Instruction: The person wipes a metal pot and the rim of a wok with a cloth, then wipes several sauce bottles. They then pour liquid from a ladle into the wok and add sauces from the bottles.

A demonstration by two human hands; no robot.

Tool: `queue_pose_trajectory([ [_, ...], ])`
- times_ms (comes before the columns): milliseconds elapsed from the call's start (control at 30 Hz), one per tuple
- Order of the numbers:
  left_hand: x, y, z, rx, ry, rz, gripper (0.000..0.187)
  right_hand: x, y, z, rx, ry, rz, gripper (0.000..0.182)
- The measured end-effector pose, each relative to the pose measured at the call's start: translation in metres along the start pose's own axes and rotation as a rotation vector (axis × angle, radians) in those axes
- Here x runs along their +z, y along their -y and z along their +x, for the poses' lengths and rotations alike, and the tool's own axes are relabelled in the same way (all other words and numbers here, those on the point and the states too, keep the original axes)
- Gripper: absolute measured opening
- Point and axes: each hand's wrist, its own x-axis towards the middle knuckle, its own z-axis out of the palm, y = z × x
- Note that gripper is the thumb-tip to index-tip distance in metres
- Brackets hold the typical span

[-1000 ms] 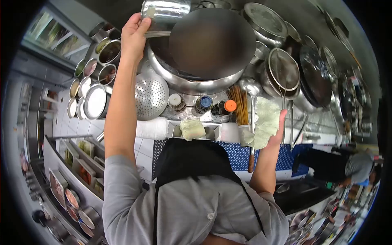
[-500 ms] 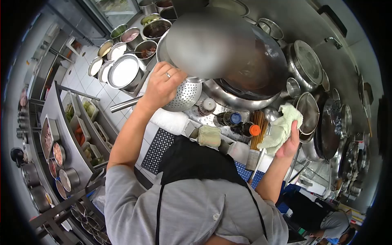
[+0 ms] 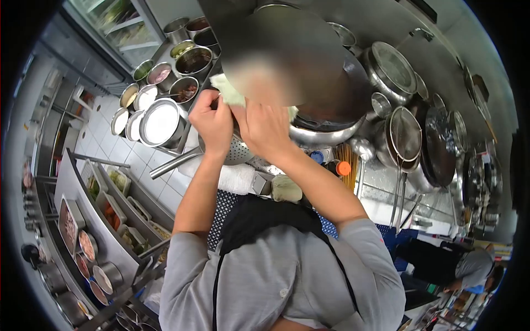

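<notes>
A pale green cloth (image 3: 231, 97) is bunched at the near left side of a large dark wok (image 3: 331, 107). My left hand (image 3: 212, 128) is closed on the cloth's left end. Next to it, my right hand (image 3: 268, 132) presses on the same cloth, which shows on both sides of it. A blurred patch covers my right fingertips and part of the wok. Below my hands lies a perforated metal strainer (image 3: 238, 153), its handle (image 3: 174, 164) pointing left.
Several steel pots of ingredients, with a large white-filled pot (image 3: 160, 122), stand to the left. Near me are an orange-capped bottle (image 3: 343, 167), skewers (image 3: 348, 151) and a folded cloth (image 3: 286, 188). Strainers (image 3: 406, 134) and pans stand right. Another person (image 3: 441, 262) is at lower right.
My right hand has carried the cloth from the right across to the wok's left side, beside my left hand. My left hand has shifted slightly left and down and now grips the cloth.
</notes>
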Motion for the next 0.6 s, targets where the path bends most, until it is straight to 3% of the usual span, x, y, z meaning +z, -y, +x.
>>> queue_pose_trajectory([
  [167,-0.011,-0.007,0.014,-0.008,-0.001,-0.036,0.036,0.023,-0.022,0.033,0.129,-0.073,0.325,0.056],
  [267,-0.021,-0.001,0.012,-0.004,0.087,-0.052,0.034,0.020,-0.049,0.048,0.431,0.173,0.506,0.049],
  [300,-0.024,-0.006,0.014,-0.017,0.088,-0.029,0.034,0.032,-0.062,0.048,0.438,0.169,0.538,0.051],
  [433,-0.038,0.008,0.017,-0.225,0.097,-0.291,0.035,0.040,-0.083,0.039,0.953,0.362,1.075,0.047],
  [500,-0.043,0.014,0.023,-0.193,0.105,-0.384,0.036,0.047,-0.098,0.034,1.239,0.469,1.307,0.046],
  [600,-0.057,0.044,0.030,-0.217,0.135,-0.360,0.030,0.051,-0.086,0.025,1.218,0.351,1.298,0.046],
])
